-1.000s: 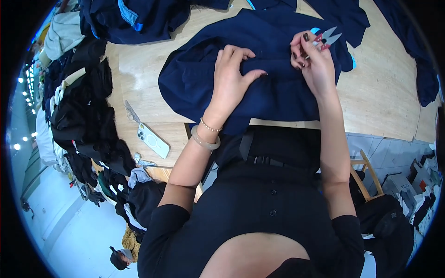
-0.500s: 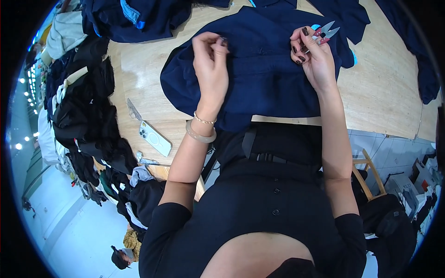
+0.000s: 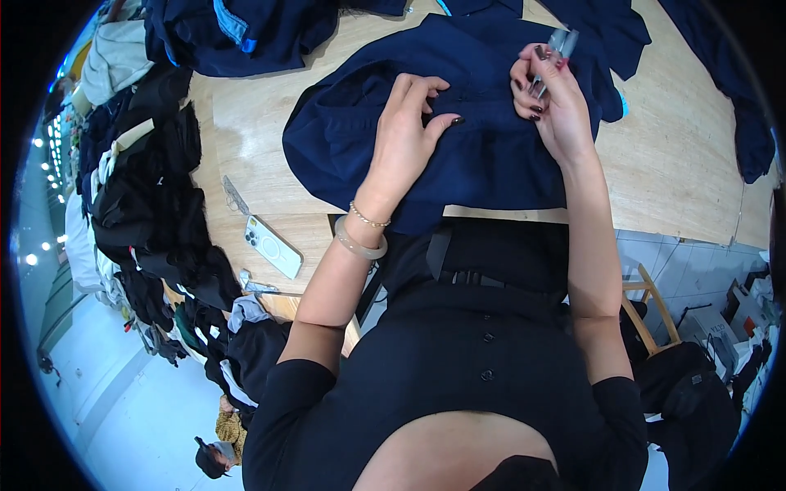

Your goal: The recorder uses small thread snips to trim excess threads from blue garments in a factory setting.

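A dark navy garment (image 3: 483,164) is spread over the wooden table in front of me. Above its middle is my left hand (image 3: 405,127), thumb and fingers apart with nothing visible between them; whether the fingertips touch the cloth I cannot tell. My right hand (image 3: 553,102), over the garment's right part, is closed round a small pair of scissors (image 3: 562,47) with reddish handles. Their blades point away from me and are blurred by motion. The palm and fingers hide much of the handles.
A pale phone (image 3: 274,245) lies on the wooden table (image 3: 246,147), left of the garment. Dark clothes (image 3: 151,204) are heaped along the left side. More navy garments (image 3: 246,37) lie at the far edge. A wooden chair (image 3: 651,311) stands lower right; a person (image 3: 221,446) is at lower left.
My left hand has moved right across the garment, and its fingers have spread from a pinch. The scissors in my right hand have turned, their blades tipping left.
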A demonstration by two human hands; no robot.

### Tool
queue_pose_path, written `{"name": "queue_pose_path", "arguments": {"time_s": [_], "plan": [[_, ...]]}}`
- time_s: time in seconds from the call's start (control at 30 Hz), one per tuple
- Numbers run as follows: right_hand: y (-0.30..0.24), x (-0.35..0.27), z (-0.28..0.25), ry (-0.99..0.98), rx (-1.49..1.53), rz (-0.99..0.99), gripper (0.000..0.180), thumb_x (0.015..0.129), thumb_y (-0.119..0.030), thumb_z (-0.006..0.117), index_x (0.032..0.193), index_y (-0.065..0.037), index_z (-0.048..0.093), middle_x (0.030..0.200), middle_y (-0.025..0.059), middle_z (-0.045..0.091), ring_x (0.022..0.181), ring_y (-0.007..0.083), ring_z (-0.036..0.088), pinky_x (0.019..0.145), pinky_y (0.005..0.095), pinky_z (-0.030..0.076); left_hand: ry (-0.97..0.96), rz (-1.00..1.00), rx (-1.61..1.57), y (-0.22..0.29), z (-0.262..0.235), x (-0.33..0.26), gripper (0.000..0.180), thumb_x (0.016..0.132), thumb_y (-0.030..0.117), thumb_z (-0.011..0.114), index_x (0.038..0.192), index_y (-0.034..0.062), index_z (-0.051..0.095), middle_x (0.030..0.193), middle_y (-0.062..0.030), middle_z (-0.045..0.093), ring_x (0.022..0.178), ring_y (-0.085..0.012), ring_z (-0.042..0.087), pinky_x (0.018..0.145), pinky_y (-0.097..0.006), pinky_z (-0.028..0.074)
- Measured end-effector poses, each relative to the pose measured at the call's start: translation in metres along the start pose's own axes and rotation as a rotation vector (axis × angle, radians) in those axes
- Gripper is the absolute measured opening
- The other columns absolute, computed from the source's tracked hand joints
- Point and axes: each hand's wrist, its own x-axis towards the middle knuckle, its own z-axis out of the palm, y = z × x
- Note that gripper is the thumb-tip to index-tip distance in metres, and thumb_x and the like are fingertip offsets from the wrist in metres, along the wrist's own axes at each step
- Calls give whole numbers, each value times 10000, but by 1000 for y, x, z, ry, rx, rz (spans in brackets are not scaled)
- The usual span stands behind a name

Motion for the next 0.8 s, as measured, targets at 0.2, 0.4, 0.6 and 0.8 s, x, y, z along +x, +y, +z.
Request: {"name": "queue_pose_path", "arguments": {"time_s": [0.2, 0.4, 0.6, 0.8], "plan": [[-14, -38, 33, 129, -477, 85, 149, 961, -188, 490, 921, -50, 532, 594, -28, 445, 486, 46, 417, 477, 195, 340, -40, 149, 141, -4, -19, -4, 388, 663, 120, 797, 1014, 72, 639, 1078, -52, 565, 1000, -257, 528, 853, -331, 436], [13, -65, 43, 116, -870, 58, 182, 901, -159, 596, 849, 15, 611, 596, 136, 579, 488, 210, 560, 510, 314, 425, 49, 207, 322, -14, -10, -16, 387, 633, 250, 814, 970, 119, 677, 1138, -35, 565, 1106, -268, 483, 969, -399, 334], [22, -62, 45, 35, -1121, 169, 199, 884, -183, 606, 837, 6, 647, 600, 161, 608, 548, 318, 611, 574, 384, 479, 37, 167, 214, -22, -7, -17, 381, 632, 222, 822, 977, 137, 686, 1161, -47, 535, 1125, -279, 460, 1023, -452, 288], [24, -59, 45, 25, -1161, 146, 204, 887, -184, 596, 845, 9, 646, 620, 175, 615, 571, 336, 617, 592, 398, 488, 41, 164, 207, -22, -7, -17, 372, 637, 212, 820, 976, 135, 688, 1168, -45, 534, 1132, -279, 455, 1029, -456, 283]]}}
